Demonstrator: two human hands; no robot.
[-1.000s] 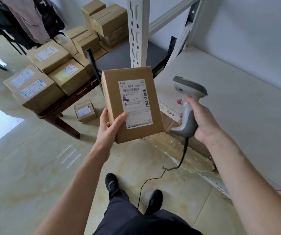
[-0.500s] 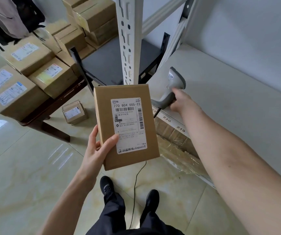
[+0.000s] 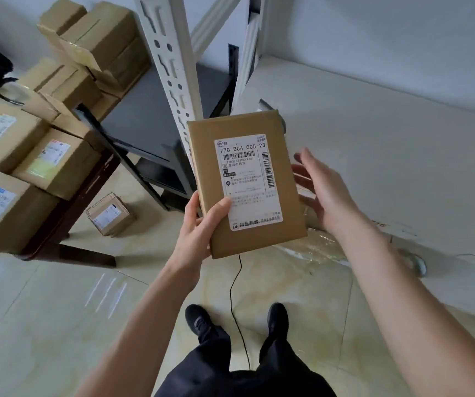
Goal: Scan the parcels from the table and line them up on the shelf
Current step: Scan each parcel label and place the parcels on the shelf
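Cardboard parcel (image 3: 246, 183) stands upright in the left hand (image 3: 199, 229), label facing the camera, thumb across its lower front and fingers curled behind its near left edge. Its long axis runs up and away from that hand, tilted a little to the left at the top. Just to the parcel's right, the right hand (image 3: 323, 193) hovers with fingers straight and spread, palm turned toward the parcel's right edge, close to it but apart; it holds nothing. That edge lies directly left of the right palm, so the right hand is the free one and the nearer to the shelf (image 3: 388, 144), whose pale board stretches away beyond and to the right of it. The coming move, by this reading, is a two-handed grip and a swing rightward onto that board. A dark cord (image 3: 235, 285) hangs below the parcel toward the floor. Farther off, left of the left hand, more parcels sit stacked on the table (image 3: 87, 190), with one small box (image 3: 110, 214) on the floor beneath it.

Half a second earlier the right hand was reaching out over the shelf edge with the scanner in its grip; now the scanner is out of that hand and only a grey sliver shows behind the parcel's top corner, too little to identify. The parcel itself has risen and shifted right, toward the shelf.
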